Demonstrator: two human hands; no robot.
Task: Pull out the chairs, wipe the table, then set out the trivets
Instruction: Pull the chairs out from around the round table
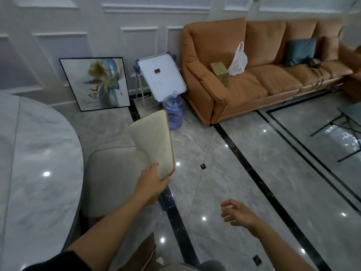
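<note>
A cream chair (117,169) with an orange-edged back stands beside the round marble table (35,173) at the left. My left hand (154,178) grips the near top corner of the chair's back, thumb on the cream front. My right hand (236,212) hovers over the floor to the right, fingers loosely curled and holding nothing. The top of a second chair's back (144,253) shows at the bottom edge, under my left forearm. No trivets or cloth are in view.
An orange sofa (263,75) runs along the far wall with a plastic bag and a box on it. A water jug (173,112), a whiteboard stand (162,77) and a framed picture (95,85) sit behind the chair. A dark-framed glass table (343,124) stands at right.
</note>
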